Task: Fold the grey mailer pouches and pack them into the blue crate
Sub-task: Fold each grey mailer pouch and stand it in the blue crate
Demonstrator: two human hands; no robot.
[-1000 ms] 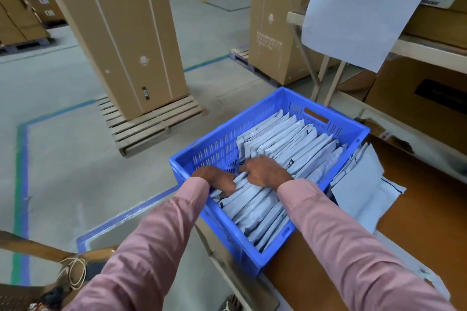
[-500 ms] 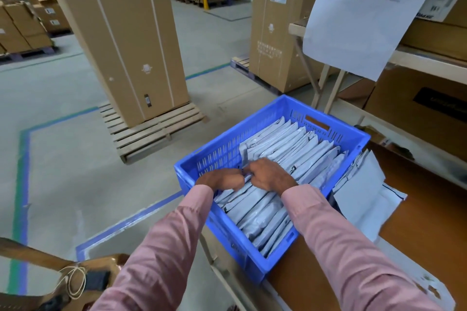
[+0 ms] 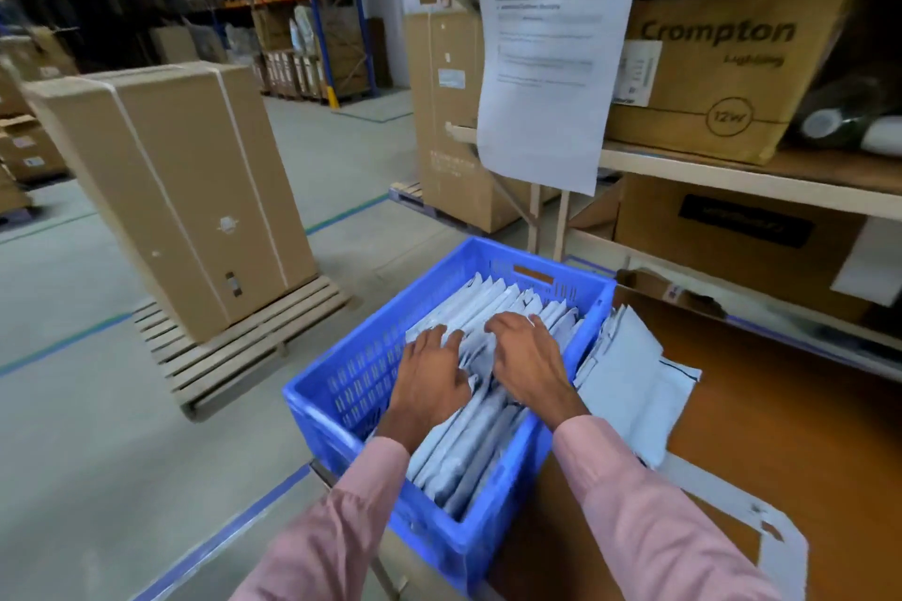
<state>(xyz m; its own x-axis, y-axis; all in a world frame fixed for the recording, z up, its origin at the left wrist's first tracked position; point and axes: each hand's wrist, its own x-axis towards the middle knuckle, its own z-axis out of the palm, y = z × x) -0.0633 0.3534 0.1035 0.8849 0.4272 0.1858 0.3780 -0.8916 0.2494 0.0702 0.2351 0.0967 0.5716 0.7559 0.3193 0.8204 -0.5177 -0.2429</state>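
A blue crate (image 3: 341, 425) sits at the left end of a brown table, packed with several folded grey mailer pouches (image 3: 468, 459) standing on edge in rows. Both my hands are inside it. My left hand (image 3: 432, 378) lies palm down on the pouches near the left wall, fingers spread forward. My right hand (image 3: 524, 356) lies beside it on the middle rows, fingers extended over the pouch tops. Neither hand grips anything. A loose pile of unfolded grey pouches (image 3: 629, 381) lies on the table against the crate's right wall.
The brown table (image 3: 781, 429) extends to the right. Shelves behind it carry cardboard boxes (image 3: 722, 78), and a printed paper sheet (image 3: 551, 63) hangs from them. Tall cartons on wooden pallets (image 3: 185, 205) stand on the warehouse floor to the left.
Both hands have slid forward over the pouches from the crate's near end to its middle, and their fingers have straightened out. The camera has tilted up.
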